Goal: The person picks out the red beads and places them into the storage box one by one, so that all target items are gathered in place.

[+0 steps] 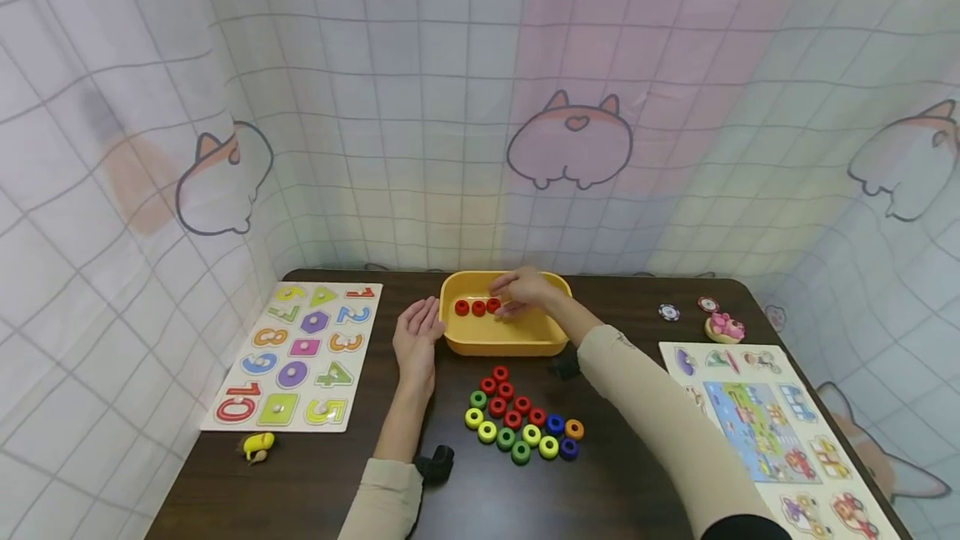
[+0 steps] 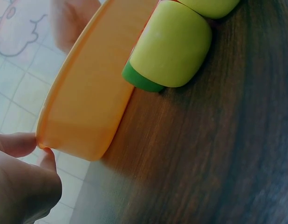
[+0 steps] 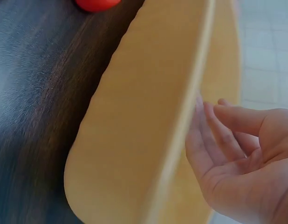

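A yellow plastic tray [image 1: 502,348] stands at the back middle of the table. Three red ring-shaped beads [image 1: 478,307] lie in a row inside it. My right hand [image 1: 525,290] reaches over the right part of the tray, its fingers loosely bent close to the rightmost red bead; the right wrist view shows the tray wall [image 3: 134,107] hiding some fingertips. At the tray's left end my left hand [image 1: 417,336] has its fingers extended, with fingertips touching the rim corner in the left wrist view. Loose beads [image 1: 512,420] in red, yellow, green, blue and orange lie in front of the tray.
A number puzzle board [image 1: 303,346] lies at the left, with a small yellow toy [image 1: 257,445] below it. On the right are a picture puzzle board [image 1: 765,407], a pink toy [image 1: 724,327] and two poker chips [image 1: 669,312]. A patterned curtain [image 1: 420,107] hangs behind the table.
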